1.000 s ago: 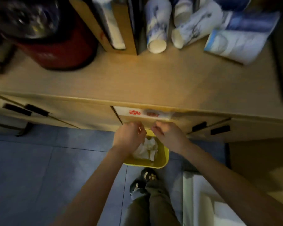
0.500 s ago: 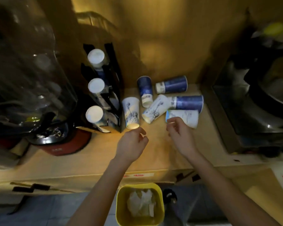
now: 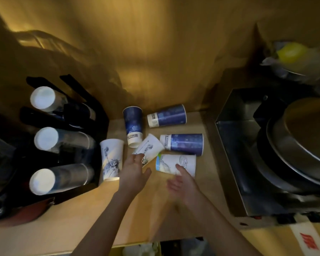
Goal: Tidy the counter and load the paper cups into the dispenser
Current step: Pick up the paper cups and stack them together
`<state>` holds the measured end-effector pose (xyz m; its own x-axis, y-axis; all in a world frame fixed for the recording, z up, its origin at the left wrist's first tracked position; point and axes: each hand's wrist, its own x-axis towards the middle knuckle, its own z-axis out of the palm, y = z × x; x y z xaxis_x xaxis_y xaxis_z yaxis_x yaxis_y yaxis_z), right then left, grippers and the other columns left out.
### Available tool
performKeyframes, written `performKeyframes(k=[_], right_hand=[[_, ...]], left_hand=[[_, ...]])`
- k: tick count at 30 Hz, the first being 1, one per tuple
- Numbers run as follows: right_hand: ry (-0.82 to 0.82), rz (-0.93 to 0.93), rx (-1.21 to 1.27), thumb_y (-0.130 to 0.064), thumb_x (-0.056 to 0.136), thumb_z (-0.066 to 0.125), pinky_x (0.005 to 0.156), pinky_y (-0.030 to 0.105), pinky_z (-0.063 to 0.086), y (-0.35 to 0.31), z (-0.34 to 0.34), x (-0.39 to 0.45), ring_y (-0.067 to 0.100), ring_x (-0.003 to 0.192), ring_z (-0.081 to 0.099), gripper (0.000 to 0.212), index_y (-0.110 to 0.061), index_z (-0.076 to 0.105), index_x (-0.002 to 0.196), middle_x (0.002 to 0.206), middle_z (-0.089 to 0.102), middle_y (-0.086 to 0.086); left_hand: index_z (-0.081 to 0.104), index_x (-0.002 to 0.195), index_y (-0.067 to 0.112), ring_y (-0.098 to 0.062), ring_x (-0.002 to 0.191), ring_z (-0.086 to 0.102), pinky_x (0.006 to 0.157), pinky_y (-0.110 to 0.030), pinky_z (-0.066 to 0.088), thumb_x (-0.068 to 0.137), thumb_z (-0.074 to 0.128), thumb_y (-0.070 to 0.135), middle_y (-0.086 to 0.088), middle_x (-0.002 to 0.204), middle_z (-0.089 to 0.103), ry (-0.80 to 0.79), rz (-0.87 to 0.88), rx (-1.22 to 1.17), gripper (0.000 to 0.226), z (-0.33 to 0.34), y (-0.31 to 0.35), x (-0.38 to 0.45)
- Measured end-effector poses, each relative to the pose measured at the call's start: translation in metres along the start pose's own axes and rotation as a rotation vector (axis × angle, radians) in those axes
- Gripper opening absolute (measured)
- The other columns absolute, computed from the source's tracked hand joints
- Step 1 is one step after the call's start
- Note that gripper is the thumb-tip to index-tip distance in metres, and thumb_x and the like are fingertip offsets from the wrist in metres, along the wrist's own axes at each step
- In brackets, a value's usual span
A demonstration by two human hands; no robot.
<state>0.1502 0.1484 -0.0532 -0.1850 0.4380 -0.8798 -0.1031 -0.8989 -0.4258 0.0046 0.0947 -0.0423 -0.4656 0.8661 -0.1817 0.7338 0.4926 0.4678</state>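
Note:
Several paper cups lie on their sides on the wooden counter [image 3: 85, 215]. Three are dark blue [image 3: 133, 124] [image 3: 167, 116] [image 3: 183, 144]. Three are white with drawings [image 3: 111, 158] [image 3: 150, 147] [image 3: 179, 163]. A black dispenser [image 3: 92, 130] at the left holds three rows of stacked cups [image 3: 42, 98] with their bases toward me. My left hand [image 3: 134, 174] is open, its fingertips at the middle white cup. My right hand [image 3: 181, 182] is open, fingers spread, touching the near edge of the right white cup.
A steel box and a stack of dark pans [image 3: 294, 148] fill the right side. A yellow object [image 3: 290, 52] sits on a shelf above them. A dark appliance with a red base [image 3: 26, 211] stands left of the dispenser. A bin [image 3: 140, 250] shows below the counter edge.
My view rose from the yellow bin to the counter. Both hands moved up from the bin and forward to the white cups, and their fingers opened.

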Motion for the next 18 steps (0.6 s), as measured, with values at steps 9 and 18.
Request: performKeyframes(k=[9, 18], right_hand=[[0.055, 0.053, 0.304, -0.041, 0.070, 0.073, 0.085, 0.034, 0.045, -0.009, -0.001, 0.032, 0.020, 0.079, 0.047, 0.041, -0.005, 0.056, 0.082, 0.086, 0.046, 0.010], [0.313, -0.240, 0.228, -0.025, 0.059, 0.084, 0.077, 0.038, 0.058, -0.002, -0.003, 0.027, 0.028, 0.084, 0.070, 0.035, -0.006, 0.068, 0.084, 0.094, 0.072, 0.016]], left_hand=[[0.013, 0.143, 0.011, -0.039, 0.139, 0.016, 0.113, -0.047, 0.021, 0.080, 0.062, 0.021, -0.024, 0.152, 0.013, -0.030, -0.012, 0.152, 0.081, 0.022, -0.002, 0.046], [0.020, 0.138, 0.004, -0.037, 0.120, 0.044, 0.094, -0.045, 0.041, 0.077, 0.066, 0.017, -0.022, 0.135, 0.041, -0.104, -0.038, 0.033, 0.077, 0.023, -0.014, 0.045]])
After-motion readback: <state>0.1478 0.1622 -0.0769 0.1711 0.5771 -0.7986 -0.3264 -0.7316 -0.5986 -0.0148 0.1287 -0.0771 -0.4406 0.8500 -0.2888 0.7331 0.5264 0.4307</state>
